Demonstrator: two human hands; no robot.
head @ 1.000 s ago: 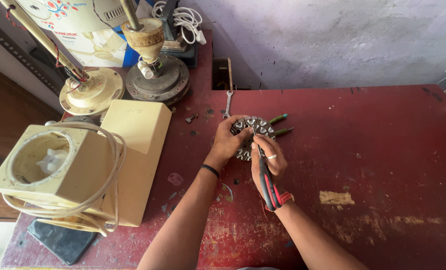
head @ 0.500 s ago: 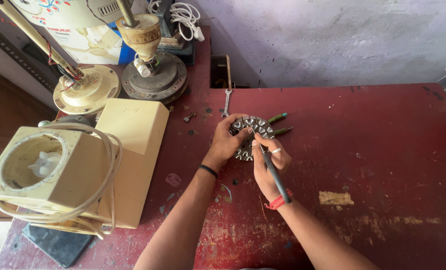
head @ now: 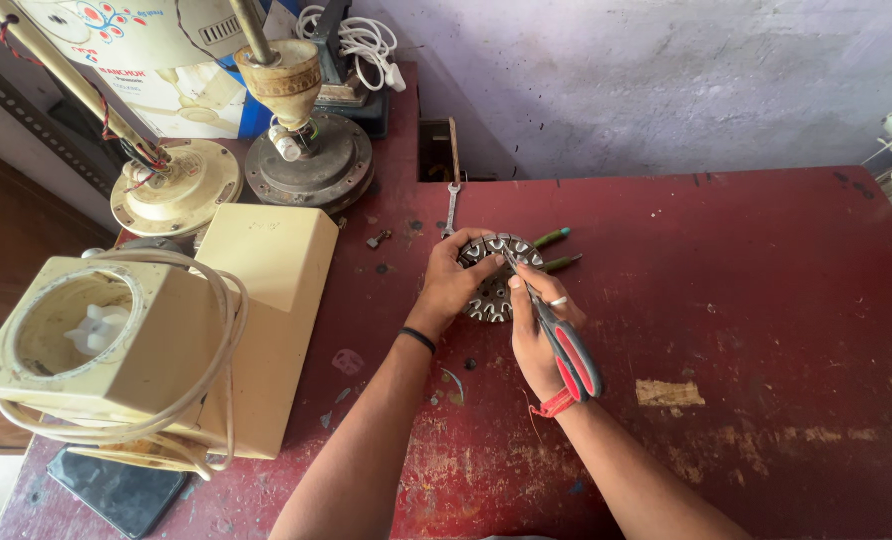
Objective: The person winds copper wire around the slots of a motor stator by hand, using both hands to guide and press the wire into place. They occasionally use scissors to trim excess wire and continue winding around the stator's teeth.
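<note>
Far left, cream appliance (head: 136, 350): a boxy cream-coloured machine stands on the left end of the red table (head: 766, 300), a pale cord (head: 221, 340) looped around it and a round opening in its top.
Below it, dark slab (head: 116, 490): a flat black object lies at the table's near left corner, partly under the appliance.
Upper left, fan stands: a cream round base (head: 176, 190) with a slanted pole, and beside it a darker round base (head: 311, 165) carrying a cream column.
Back edge, white cable (head: 361, 40): coiled behind the darker base, against the wall.
Spanner (head: 452, 205): lies on the table just beyond the round part, pointing away from the person.
Left hand (head: 451, 285): curled over the left rim of the stator (head: 491, 295), fingers and thumb closed on its edge and holding it down on the table.
Stator: a round metal motor part with a ring of wound teeth, lying flat near the middle of the table between the two hands.
Green-handled tools (head: 556, 250): two handles show just right of the round part, touching or nearly touching its rim.
Right hand (head: 541, 335): wrapped shut around red-and-black pliers (head: 561, 345), whose nose reaches onto the top of the round part; whether the nose grips anything cannot be told.
Right wrist: a red thread (head: 554, 405) is tied around it.
Right side of table: worn, with a pale scraped patch (head: 671, 392).
</note>
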